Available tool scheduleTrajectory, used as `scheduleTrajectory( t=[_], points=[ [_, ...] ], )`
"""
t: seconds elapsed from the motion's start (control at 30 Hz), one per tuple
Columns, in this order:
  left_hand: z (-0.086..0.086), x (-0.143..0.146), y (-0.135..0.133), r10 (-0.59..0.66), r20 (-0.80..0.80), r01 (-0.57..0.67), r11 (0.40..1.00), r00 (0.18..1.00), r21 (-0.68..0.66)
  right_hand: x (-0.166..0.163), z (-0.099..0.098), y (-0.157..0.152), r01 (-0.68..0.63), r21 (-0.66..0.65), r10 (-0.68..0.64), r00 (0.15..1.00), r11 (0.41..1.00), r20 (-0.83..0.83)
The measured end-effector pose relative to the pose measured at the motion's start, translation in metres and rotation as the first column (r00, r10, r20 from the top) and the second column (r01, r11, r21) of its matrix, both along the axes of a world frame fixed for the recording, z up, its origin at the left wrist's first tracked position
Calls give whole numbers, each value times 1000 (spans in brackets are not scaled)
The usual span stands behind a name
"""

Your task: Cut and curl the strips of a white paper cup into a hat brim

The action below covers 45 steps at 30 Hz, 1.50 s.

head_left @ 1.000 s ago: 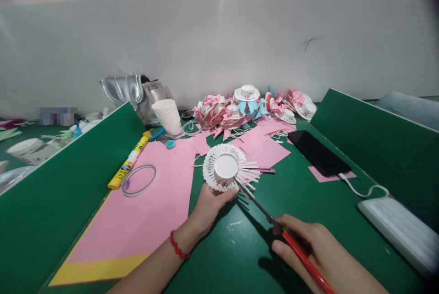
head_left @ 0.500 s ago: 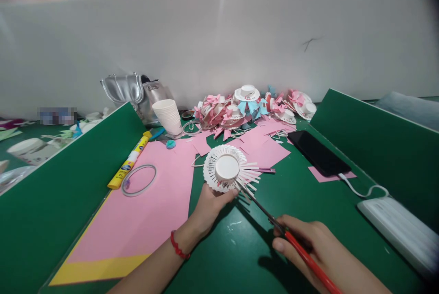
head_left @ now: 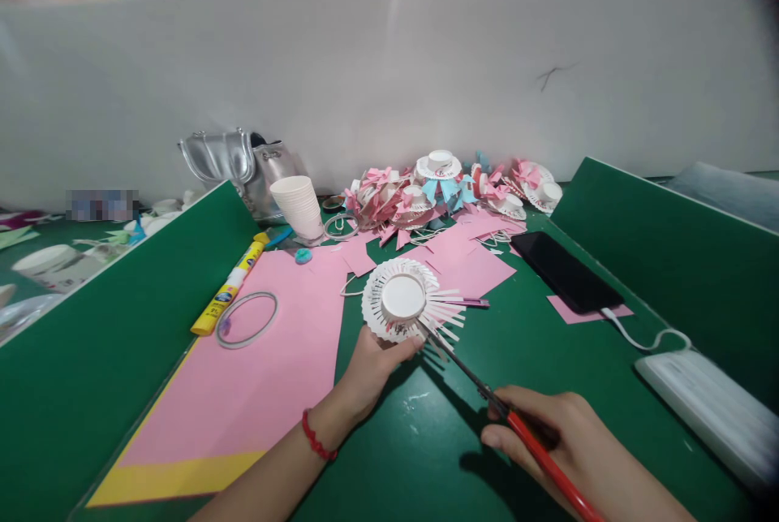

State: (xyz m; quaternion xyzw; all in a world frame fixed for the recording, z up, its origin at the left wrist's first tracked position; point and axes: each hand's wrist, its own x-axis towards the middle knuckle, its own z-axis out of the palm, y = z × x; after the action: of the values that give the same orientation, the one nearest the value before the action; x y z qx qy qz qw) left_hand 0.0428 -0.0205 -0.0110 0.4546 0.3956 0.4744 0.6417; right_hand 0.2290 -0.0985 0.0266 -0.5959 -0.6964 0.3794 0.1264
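Observation:
My left hand (head_left: 371,364) pinches the lower rim of a white paper cup (head_left: 402,299) whose wall is cut into strips that fan outward, some curled. My right hand (head_left: 565,449) is closed round the red handles of a pair of scissors (head_left: 487,392). The blades point up and left, with their tips at the cup's straight strips on its lower right side. A red band circles my left wrist.
A big pink sheet (head_left: 256,376) with a tape ring (head_left: 247,319) and a yellow glue tube (head_left: 228,291) lies left. Behind stand stacked cups (head_left: 298,207), a silver bag (head_left: 234,161) and a pile of finished paper hats (head_left: 438,189). A phone (head_left: 565,270) and power bank (head_left: 706,412) lie right.
The scissors and my right hand have shifted slightly down and right; the cup has barely moved.

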Motion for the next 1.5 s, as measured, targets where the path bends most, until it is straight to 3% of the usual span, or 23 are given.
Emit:
scheduleTrajectory(
  t=[0.6, 0.8, 0.9, 0.97, 1.17, 1.27, 1.3, 1.37, 1.43, 1.5],
  points=[
    [2, 0, 0, 26, -28, -26, 999, 999, -27, 0, -1, -1, 18, 55, -18, 1000, 998, 4],
    [1, 2, 3, 96, 27, -95, 994, 995, -48, 15, 12, 1, -46, 102, 40, 998, 994, 57],
    [0, 2, 4, 92, 21, -91, 995, 996, -45, 27, 15, 15, 114, 265, -147, 983, 957, 110],
    [-1, 1, 4, 92, 13, -91, 995, 996, -45, 33, 9, 31, 227, 403, -306, 941, 887, 143],
    [0, 0, 2, 111, 23, -109, 991, 994, -75, 31, -28, 80, 156, 523, -396, 833, 838, 387],
    [2, 0, 1, 107, 44, -102, 991, 993, -88, 21, -28, 83, 122, 552, -430, 769, 825, 473],
    [3, 1, 1, 103, 47, -98, 991, 994, -88, 17, -25, 82, 120, 575, -439, 775, 809, 455],
    [4, 1, 1, 94, 55, -89, 992, 994, -86, 7, -18, 81, 184, 584, -404, 873, 791, 273],
    [4, 1, 0, 86, 64, -80, 993, 994, -86, -5, -14, 81, 298, 396, -281, 954, 869, -101],
    [3, 1, 0, 82, 70, -76, 993, 994, -86, -16, -16, 82, 347, 127, -263, 863, 929, -432]
  ],
)
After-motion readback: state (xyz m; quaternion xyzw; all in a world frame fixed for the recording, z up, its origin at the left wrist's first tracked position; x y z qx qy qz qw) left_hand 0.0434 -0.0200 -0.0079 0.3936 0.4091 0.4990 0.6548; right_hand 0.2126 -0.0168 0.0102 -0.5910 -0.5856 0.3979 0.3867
